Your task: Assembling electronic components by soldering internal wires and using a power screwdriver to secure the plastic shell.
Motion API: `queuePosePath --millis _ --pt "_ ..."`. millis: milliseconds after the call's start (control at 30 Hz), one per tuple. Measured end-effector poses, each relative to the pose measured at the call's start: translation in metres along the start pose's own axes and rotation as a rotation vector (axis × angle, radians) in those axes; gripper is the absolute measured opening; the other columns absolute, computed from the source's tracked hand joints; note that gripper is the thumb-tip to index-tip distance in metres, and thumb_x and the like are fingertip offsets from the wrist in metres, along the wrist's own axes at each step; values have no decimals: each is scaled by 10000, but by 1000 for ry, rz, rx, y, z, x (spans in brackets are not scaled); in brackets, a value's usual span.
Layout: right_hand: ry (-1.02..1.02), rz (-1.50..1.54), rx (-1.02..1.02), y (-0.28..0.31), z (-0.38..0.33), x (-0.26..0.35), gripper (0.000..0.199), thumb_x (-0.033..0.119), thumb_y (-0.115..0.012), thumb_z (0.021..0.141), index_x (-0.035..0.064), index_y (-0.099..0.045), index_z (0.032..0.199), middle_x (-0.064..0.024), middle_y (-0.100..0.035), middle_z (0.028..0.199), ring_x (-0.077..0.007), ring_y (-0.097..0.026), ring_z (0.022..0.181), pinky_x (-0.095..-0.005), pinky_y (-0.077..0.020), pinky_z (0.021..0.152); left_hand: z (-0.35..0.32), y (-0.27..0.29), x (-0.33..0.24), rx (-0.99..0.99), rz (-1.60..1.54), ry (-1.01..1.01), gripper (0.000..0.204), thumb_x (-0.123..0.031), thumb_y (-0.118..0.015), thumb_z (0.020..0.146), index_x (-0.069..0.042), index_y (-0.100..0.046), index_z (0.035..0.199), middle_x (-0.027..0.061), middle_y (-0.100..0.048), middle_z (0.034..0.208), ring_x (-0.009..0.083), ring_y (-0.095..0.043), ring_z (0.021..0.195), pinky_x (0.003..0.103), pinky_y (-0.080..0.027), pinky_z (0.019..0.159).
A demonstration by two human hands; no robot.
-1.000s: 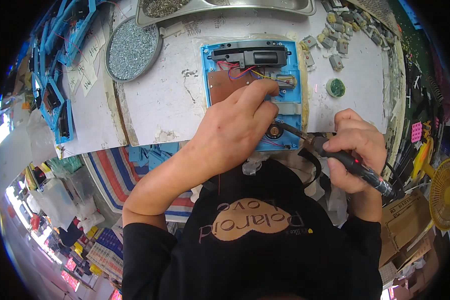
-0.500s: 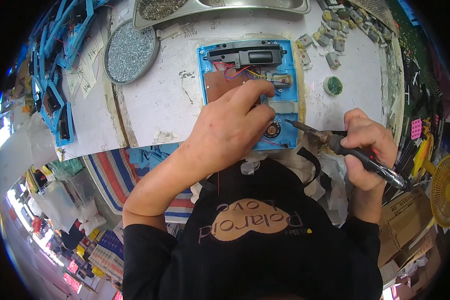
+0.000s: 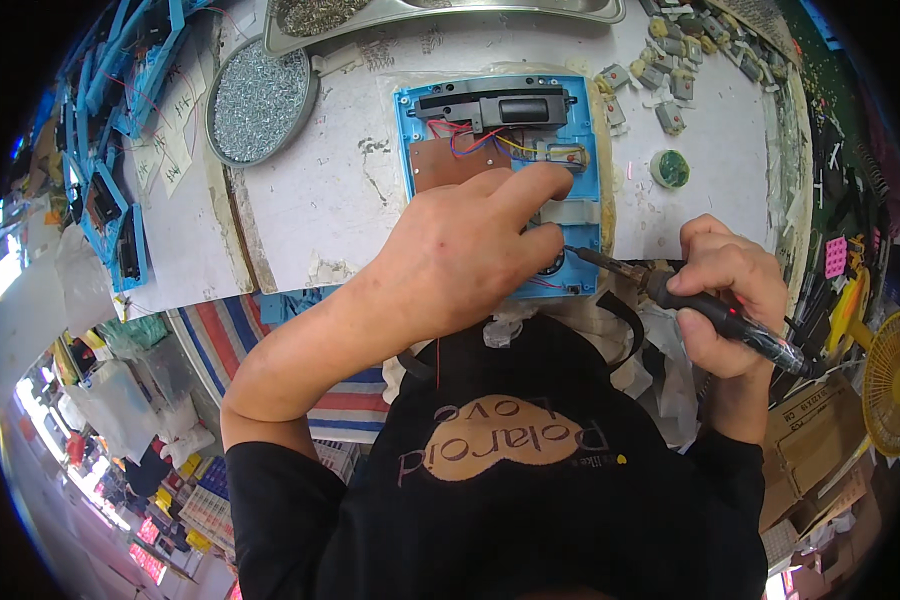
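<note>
A blue plastic housing [image 3: 587, 120] lies on the table in front of me, with a black module [image 3: 523, 110], a brown circuit board [image 3: 440, 165], thin coloured wires and a small motor [image 3: 567, 155] inside. My left hand [image 3: 475, 245] reaches over its lower half with bent fingers, covering part of the board and most of a round speaker [image 3: 553, 264]. Whatever those fingers hold is hidden. In my right hand [image 3: 732, 295] is a soldering iron [image 3: 638, 272], its tip pointing left, at the housing's right side close to my left fingers.
Left of the housing stands a round tray [image 3: 213, 115] of small metal parts. A metal tray [image 3: 450, 18] sits at the far edge. Several loose motors [image 3: 670, 118] lie far right, near a small round green container [image 3: 669, 169]. Blue housings [image 3: 105, 220] are stacked left; a yellow fan [image 3: 885, 385] stands right.
My left hand has shifted slightly right and now covers more of the speaker. The soldering iron has moved a little left, its tip now close to my left fingers.
</note>
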State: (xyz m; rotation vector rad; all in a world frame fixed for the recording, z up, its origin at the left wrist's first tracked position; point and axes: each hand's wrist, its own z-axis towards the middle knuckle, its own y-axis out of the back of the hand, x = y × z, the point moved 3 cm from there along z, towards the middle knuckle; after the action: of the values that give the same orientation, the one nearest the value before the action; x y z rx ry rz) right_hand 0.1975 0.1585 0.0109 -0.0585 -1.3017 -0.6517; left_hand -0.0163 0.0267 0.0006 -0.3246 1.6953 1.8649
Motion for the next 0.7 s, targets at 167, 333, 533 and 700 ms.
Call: queuePosePath --millis 167,333,533,700 --pt "2 7 14 -1 2 0 258 73 -693 645 30 -681 899 -18 -521 561 -205 -428 539 -332 -377 560 1 0 0 21 21 -16 212 -65 -755 737 -83 -686 937 86 -616 1201 254 -686 898 353 -579 687" --pt "-13 -5 42 -3 5 1 251 67 -692 654 24 -684 902 -17 -528 566 -203 -445 538 -329 -382 558 2 1 -1 23 35 -22 203 -77 -760 740 -82 -690 931 90 -621 1199 254 -685 909 350 -580 690" --pt "-178 -6 46 0 7 9 228 91 -722 711 -4 -678 913 -21 -528 596 -157 -463 546 -308 -365 556 2 0 -2 27 35 -26 208 -79 -760 733 -83 -695 931 85 -619 1201 249 -683 909 350 -581 689" --pt "-234 166 -95 11 -9 6 250 123 -735 757 -34 -651 932 -23 -533 670 -132 -471 652 -302 -356 598 1 1 -2 13 38 -24 198 -78 -755 738 -85 -695 927 82 -620 1198 242 -680 891 347 -581 688"
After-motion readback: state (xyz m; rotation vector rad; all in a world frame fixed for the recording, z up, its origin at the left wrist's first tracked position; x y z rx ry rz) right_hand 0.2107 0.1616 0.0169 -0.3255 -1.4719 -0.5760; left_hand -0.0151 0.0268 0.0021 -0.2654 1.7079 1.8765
